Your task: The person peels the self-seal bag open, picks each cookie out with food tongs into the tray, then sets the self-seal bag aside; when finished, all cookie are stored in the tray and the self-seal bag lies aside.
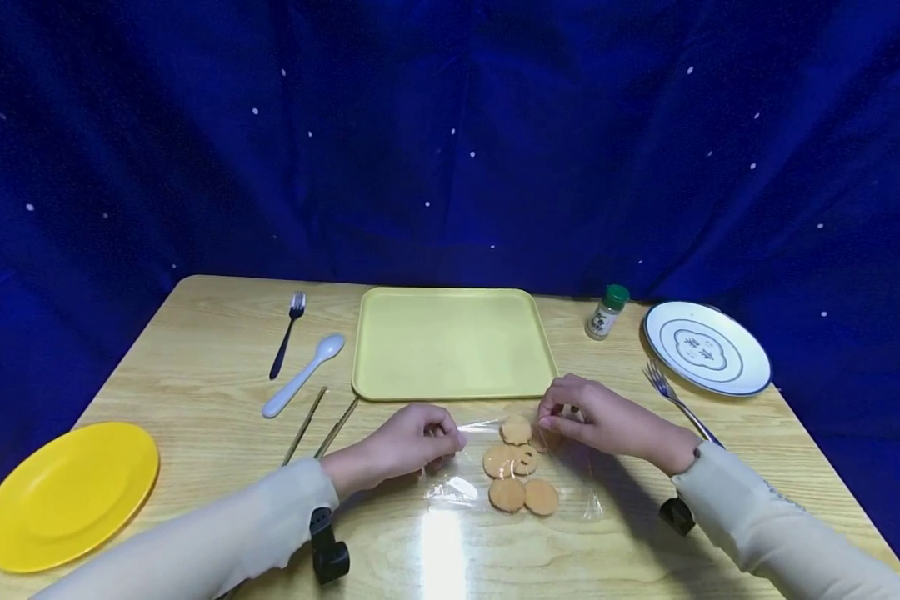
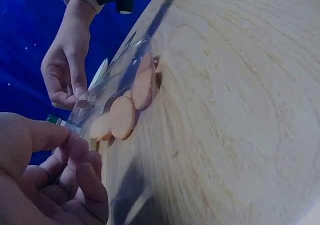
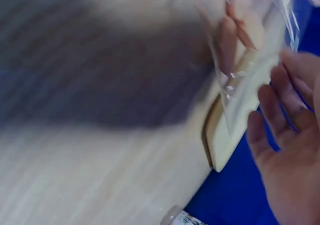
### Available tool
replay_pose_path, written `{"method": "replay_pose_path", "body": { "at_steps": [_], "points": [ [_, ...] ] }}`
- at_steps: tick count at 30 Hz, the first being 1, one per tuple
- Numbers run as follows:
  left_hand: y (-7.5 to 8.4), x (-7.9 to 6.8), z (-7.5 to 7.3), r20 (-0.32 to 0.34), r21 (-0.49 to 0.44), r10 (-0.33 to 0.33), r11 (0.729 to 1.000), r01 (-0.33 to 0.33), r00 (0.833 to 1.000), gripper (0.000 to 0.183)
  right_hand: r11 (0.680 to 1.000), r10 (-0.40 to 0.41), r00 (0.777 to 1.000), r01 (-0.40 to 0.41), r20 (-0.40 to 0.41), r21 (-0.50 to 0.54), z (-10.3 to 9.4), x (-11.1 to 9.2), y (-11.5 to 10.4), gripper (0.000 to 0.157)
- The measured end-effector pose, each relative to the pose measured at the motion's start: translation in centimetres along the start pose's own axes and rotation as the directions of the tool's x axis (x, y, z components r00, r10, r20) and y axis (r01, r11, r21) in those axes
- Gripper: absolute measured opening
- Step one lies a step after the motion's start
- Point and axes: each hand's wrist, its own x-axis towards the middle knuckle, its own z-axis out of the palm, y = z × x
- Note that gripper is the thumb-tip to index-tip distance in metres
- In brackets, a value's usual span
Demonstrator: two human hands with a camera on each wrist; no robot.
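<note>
A clear plastic bag [image 1: 456,492] with several round, tan cookies [image 1: 507,494] inside lies over the front middle of the table. My left hand [image 1: 414,437] pinches the bag's upper left edge between thumb and fingertips. At the upper right edge, my right hand [image 1: 596,421] pinches the film between thumb and index finger. In the left wrist view, the bag's edge [image 2: 82,112] stretches between both hands, with the cookies [image 2: 123,117] slumped below it. The right wrist view shows the film [image 3: 227,92] at the fingertips of the right hand [image 3: 295,130], its other fingers loosely bent.
A yellow tray [image 1: 453,342] lies just beyond the hands. To the left are tongs [image 1: 337,429], a pale spoon [image 1: 300,379], a dark-handled fork [image 1: 288,333] and a yellow plate [image 1: 71,496]. Rightward stand a green-capped jar [image 1: 607,312], a patterned plate [image 1: 708,348] and another fork [image 1: 678,400].
</note>
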Motion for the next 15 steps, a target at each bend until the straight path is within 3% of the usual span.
{"method": "replay_pose_path", "body": {
  "at_steps": [5, 8, 10, 12, 15],
  "points": [
    [0.0, -0.6, -1.0, 0.044, 0.067, 0.013, 0.998, -0.016, 0.999, 0.018, 0.99, 0.023, 0.998, -0.03, 0.052, 0.141, -0.4, 0.3, 0.8, 0.008],
    [0.2, -1.6, -2.5, 0.041, 0.256, 0.046, 0.965, -0.055, 0.998, 0.014, 0.97, 0.062, 0.997, -0.073, 0.054, 0.233, -0.2, 0.1, 1.2, 0.007],
    [0.4, -2.7, -3.9, -0.001, 0.409, 0.044, 0.912, -0.04, 0.999, 0.014, 0.954, 0.082, 0.995, -0.092, 0.047, 0.286, 0.0, 0.1, 1.6, 0.007],
    [0.6, -4.0, -5.4, -0.069, 0.552, 0.036, 0.834, 0.007, 0.997, 0.015, 0.933, 0.102, 0.994, -0.111, 0.045, 0.344, 0.2, 0.0, 2.0, 0.006],
    [0.7, -5.8, -7.5, -0.179, 0.674, 0.025, 0.732, 0.104, 0.983, 0.018, 0.889, 0.128, 0.991, -0.137, 0.049, 0.436, 0.5, -0.2, 2.5, 0.006]
  ]
}}
